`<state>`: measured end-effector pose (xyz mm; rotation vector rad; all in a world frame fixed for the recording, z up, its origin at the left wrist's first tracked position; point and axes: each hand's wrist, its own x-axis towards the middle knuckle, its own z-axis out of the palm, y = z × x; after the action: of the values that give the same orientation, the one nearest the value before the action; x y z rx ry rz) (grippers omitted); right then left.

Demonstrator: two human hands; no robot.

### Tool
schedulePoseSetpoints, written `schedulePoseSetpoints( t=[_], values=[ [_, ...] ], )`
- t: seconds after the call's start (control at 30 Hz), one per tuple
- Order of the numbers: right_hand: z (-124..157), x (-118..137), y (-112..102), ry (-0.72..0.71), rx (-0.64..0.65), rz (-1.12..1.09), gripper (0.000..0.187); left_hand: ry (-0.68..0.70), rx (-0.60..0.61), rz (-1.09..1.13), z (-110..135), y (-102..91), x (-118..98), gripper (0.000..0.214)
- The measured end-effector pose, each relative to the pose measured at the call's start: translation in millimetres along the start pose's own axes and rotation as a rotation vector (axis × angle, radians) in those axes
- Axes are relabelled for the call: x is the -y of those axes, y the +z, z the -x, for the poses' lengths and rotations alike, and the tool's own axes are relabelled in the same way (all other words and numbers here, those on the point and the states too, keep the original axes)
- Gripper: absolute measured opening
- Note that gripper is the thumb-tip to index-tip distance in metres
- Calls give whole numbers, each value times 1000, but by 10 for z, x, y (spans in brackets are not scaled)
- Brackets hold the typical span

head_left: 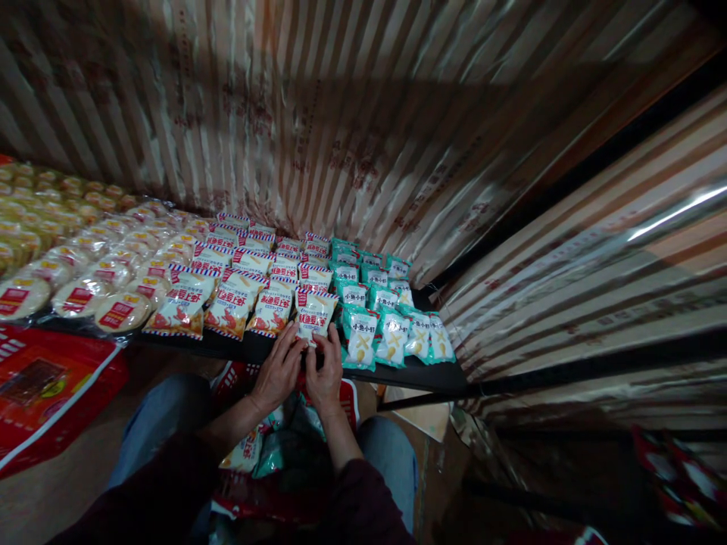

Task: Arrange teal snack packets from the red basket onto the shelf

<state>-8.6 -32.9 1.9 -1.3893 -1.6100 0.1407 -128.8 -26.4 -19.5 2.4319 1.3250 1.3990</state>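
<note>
Both of my hands are at the front edge of a dark shelf [378, 377], on one snack bag [314, 309] with a striped border and red lettering. The fingers of my left hand [279, 372] curl against the bag's lower left side. On its lower right side, the fingers of my right hand [325, 371] press in the same way. The bag leans upright at the front of its row. To its left stand matching snack bags [230, 303] in rows. Close to my right hand are rows of green and white snack bags [360, 337].
Round wrapped crackers [119, 309] fill the shelf's left part. A red basket [349, 401] with more bags sits between my knees. Another red basket [51, 409] stands at the left. Striped plastic-covered sheeting [318, 113] rises behind the shelf, and a dark frame bar [568, 166] slants at the right.
</note>
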Motion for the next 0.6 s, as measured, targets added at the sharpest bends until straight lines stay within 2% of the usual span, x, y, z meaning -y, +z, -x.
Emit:
schedulePoseSetpoints(
  t=[0.23, 0.43, 0.6],
  values=[
    [-116, -40, 58, 6, -24, 24, 25, 19, 0, -18, -120, 30, 5, 36],
    [-86, -113, 142, 19, 26, 97, 43, 82, 31, -77, -113, 54, 28, 38],
    [-103, -133, 148, 15, 51, 127, 45, 62, 68, -62, -103, 64, 50, 43]
  ],
)
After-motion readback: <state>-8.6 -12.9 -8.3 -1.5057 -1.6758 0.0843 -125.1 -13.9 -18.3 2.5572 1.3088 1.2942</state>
